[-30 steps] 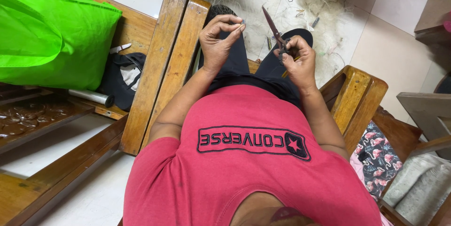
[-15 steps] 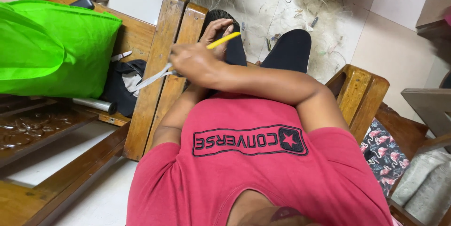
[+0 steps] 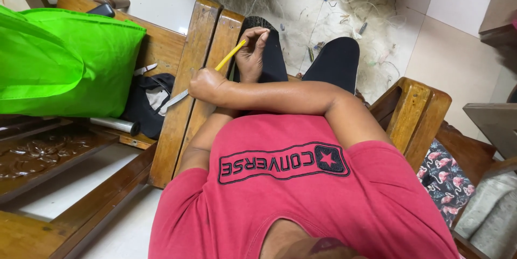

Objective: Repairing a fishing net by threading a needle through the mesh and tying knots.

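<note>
My right hand [image 3: 207, 84] reaches across my body and is closed on a thin tool [image 3: 230, 55] with a yellow handle. The tool's metal blade [image 3: 175, 99] sticks out past the wooden armrest [image 3: 202, 49] on my left. My left hand [image 3: 252, 51] is raised over my left knee in black trousers, with its fingertips pinched together. Whether a thread lies between those fingers I cannot see. Pale fishing net [image 3: 323, 6] is spread on the floor beyond my knees.
A bright green bag [image 3: 64, 65] lies on the wooden bench to the left, with a black bag [image 3: 148, 103] beside it. The chair's right armrest [image 3: 414, 113] stands at my right. A flamingo-patterned cloth [image 3: 447, 183] lies below it.
One second ago both hands worked in front over my knees. My right hand then swung left across my body with the tool, and now rests slightly lower by the left armrest.
</note>
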